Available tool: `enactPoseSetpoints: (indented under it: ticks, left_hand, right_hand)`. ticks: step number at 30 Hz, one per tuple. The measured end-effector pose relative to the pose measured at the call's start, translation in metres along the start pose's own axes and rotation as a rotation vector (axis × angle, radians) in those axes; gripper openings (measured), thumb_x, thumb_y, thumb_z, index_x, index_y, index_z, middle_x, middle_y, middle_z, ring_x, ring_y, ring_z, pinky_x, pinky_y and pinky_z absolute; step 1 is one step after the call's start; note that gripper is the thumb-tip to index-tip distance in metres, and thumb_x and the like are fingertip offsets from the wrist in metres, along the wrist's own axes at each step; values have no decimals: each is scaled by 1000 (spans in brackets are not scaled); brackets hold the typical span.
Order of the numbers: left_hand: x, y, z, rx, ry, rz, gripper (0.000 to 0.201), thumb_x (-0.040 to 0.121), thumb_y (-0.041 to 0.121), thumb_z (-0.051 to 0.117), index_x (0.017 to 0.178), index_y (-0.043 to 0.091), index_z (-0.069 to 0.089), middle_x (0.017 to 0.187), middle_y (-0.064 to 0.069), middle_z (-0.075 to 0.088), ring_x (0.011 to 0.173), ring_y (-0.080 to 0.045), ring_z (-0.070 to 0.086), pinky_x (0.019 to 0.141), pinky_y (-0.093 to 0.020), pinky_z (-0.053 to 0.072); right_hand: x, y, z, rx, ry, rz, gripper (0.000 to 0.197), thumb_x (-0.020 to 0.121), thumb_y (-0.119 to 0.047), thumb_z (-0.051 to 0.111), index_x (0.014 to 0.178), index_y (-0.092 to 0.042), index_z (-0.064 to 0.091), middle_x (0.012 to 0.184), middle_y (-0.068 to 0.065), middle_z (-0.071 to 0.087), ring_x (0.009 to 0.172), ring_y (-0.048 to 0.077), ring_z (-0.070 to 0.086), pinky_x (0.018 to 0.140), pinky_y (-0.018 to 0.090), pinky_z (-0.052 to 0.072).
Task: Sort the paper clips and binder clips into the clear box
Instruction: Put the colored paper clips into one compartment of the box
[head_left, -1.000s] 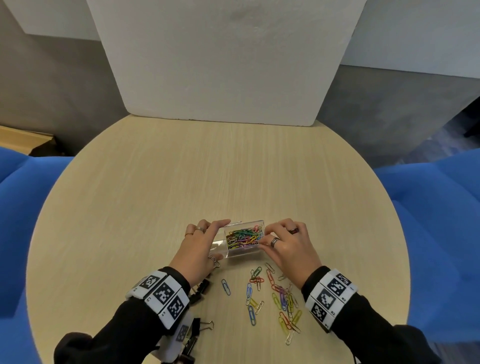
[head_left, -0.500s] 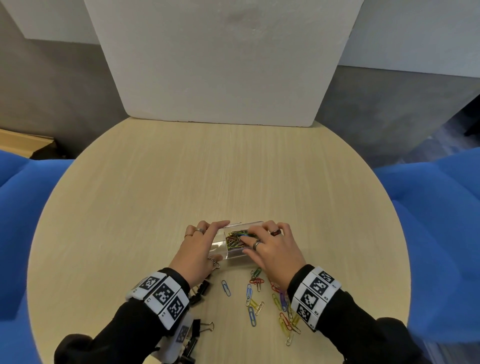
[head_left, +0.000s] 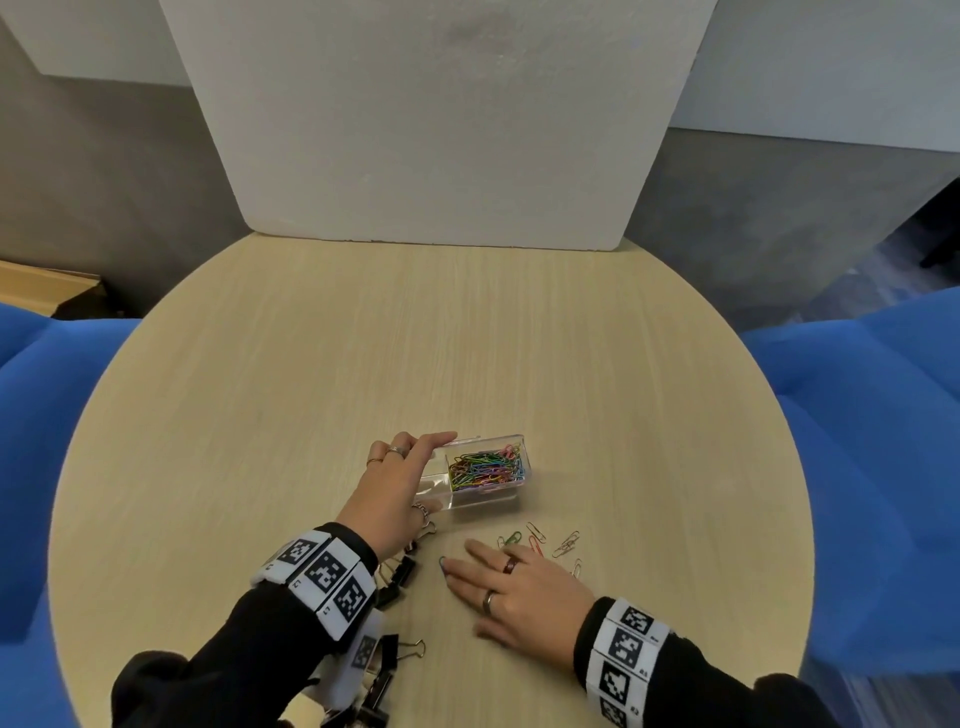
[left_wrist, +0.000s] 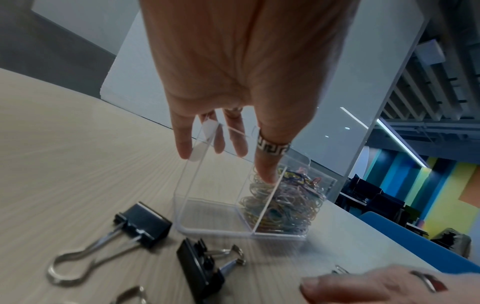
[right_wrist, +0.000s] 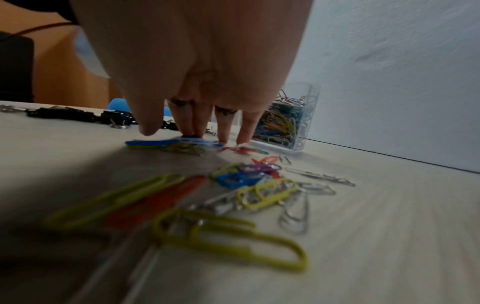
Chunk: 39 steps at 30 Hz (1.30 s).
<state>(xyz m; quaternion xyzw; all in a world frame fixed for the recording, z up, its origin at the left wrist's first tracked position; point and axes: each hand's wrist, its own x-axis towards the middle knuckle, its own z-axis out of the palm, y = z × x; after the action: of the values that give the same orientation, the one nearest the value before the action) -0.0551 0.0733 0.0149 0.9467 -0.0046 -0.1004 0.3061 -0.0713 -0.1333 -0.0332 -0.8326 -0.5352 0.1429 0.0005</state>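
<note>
The clear box stands mid-table; its right compartment is full of coloured paper clips, its left one holds nothing. My left hand pinches the box's left end, fingers on the far wall and ringed thumb on the near side by the divider. My right hand lies flat on the table, straight fingertips pressing a blue paper clip. Loose paper clips lie around and under it. Black binder clips lie beneath my left wrist.
A white foam board stands at the table's far edge. Blue chairs flank the round wooden table. More binder clips lie near the table's front edge by my left sleeve.
My right hand has left the box and come down towards me onto the loose paper clips. The left hand still holds the box.
</note>
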Motion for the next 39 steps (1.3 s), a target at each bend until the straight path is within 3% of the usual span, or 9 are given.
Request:
enactPoseSetpoints:
  ticks: [9,12,15,17,19,22,27,31,39]
  left_hand:
    - [1,0,0,-13,6,12,71,86,12,60,142,35,22,124,1,42,102,-14,29,91,-22,28]
    - [1,2,0,24,5,-7,71,86,15,60,142,34,20,126,-1,42,107,-17,32,96,-26,31]
    - [-3,9,1,201,50,-26,73,83,23,64,142,33,22,137,-1,36,124,-23,33,110,-44,28]
    - [-10,17,2,284,185,68,71,74,27,70,135,29,34,135,-2,41,124,-26,36,106,-59,27]
    - [-20,25,7,252,351,246,55,73,30,62,125,26,43,127,1,45,114,-21,39,101,-53,33]
    - [-39,40,19,135,164,439,39,81,28,51,120,27,48,120,5,50,103,-12,49,88,-35,47]
    - [-44,31,58,161,-486,165,86,75,32,72,141,28,18,142,1,19,127,-18,37,102,-35,44]
    - [-34,35,71,136,-468,123,99,68,26,78,143,28,14,144,3,14,129,-18,33,101,-32,43]
    - [-14,61,82,-7,-390,102,76,78,21,69,141,24,27,142,1,24,126,-18,39,106,-33,40]
  right_hand:
    - [-40,15,-2,56,111,99,38,93,-35,34,104,-28,69,117,-12,64,108,12,61,82,25,53]
    - [-43,19,-4,80,101,246,41,94,-36,31,119,-24,61,124,-8,61,116,14,56,87,26,52]
    - [-39,22,-9,156,-60,474,54,95,-48,19,127,-21,53,134,-3,53,123,17,51,87,31,53]
    - [-39,24,-10,151,-98,485,74,93,-54,-4,135,-19,46,146,-3,33,134,16,33,104,31,37]
    - [-45,27,-9,248,-99,397,90,76,-64,-12,144,-20,26,150,-11,8,140,11,5,111,26,5]
    - [-62,31,-12,392,-1,501,95,70,-73,-13,140,-29,34,149,-15,25,138,4,18,116,24,12]
    - [-86,36,-16,540,-27,694,100,52,-88,39,136,-34,31,135,-11,27,123,8,27,108,28,30]
    - [-92,25,-13,618,-178,676,110,48,-59,79,138,-35,21,131,-10,22,122,10,26,111,28,25]
    - [-66,24,-5,638,119,824,106,58,-49,80,142,-30,19,133,-5,21,124,13,23,109,27,25]
